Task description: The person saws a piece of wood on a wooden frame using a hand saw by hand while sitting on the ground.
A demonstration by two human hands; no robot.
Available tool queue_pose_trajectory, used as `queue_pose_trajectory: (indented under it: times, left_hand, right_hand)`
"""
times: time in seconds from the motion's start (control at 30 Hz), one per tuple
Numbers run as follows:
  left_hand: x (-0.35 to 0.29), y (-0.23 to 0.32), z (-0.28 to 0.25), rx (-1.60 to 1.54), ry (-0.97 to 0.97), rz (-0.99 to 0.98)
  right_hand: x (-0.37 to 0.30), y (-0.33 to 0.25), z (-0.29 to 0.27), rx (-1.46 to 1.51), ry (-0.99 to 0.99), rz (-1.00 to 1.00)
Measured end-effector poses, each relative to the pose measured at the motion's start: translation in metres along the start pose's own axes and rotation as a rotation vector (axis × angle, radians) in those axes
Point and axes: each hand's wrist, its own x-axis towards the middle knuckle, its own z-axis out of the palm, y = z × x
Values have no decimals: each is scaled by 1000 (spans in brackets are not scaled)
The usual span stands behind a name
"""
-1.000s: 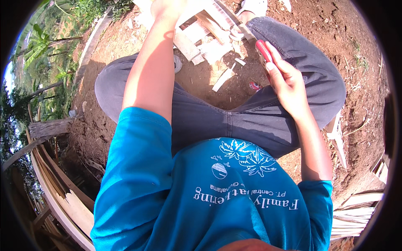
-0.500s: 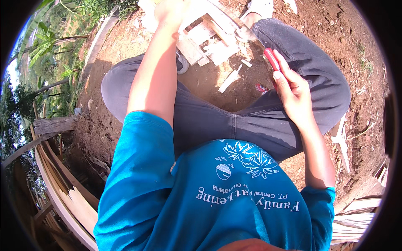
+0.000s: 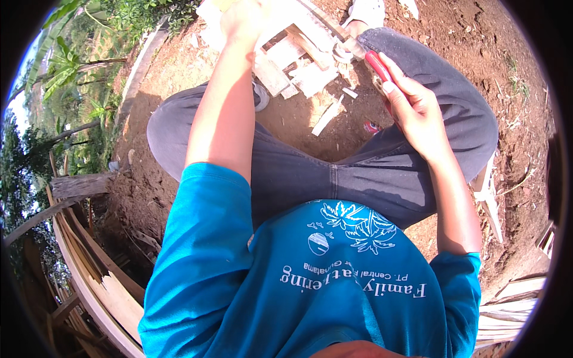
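My right hand (image 3: pixel 418 113) is closed around the red handle of a saw (image 3: pixel 376 64), above my bent right leg. The saw's long, narrow blade runs forward and left toward pale wood at the top edge; its teeth cannot be made out. At the top, my left hand (image 3: pixel 242 22) rests on or just over the sunlit wood. Strong glare washes out that hand, and its fingers are not distinguishable. Between my feet lie several pale wooden boards (image 3: pixel 271 73), some crossing others. A thin wood offcut (image 3: pixel 327 117) is on the soil nearer to me.
My crossed legs in dark trousers (image 3: pixel 286 152) frame the work spot. A small red and white scrap (image 3: pixel 371 127) lies by my right thigh. Long split planks (image 3: pixel 116 298) stand at the lower left, and more strips (image 3: pixel 507 313) at the lower right. Green plants (image 3: pixel 65 65) grow at left.
My right hand has pushed the saw a little forward and left, its handle now closer to the boards. My left hand stays nearly in place.
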Motion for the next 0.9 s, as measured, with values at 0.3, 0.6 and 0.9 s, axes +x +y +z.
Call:
queue_pose_trajectory:
  times: [0.3, 0.6, 0.9]
  left_hand:
    - [-13, -5, -8, 33, 8, -32]
    - [-14, -10, -12, 103, 28, -93]
    - [0, -16, -24, 174, 22, -190]
  right_hand:
    - [-15, 12, 0, -53, -23, -31]
    - [-17, 8, 1, -41, -55, -7]
    - [14, 16, 15, -73, -105, -131]
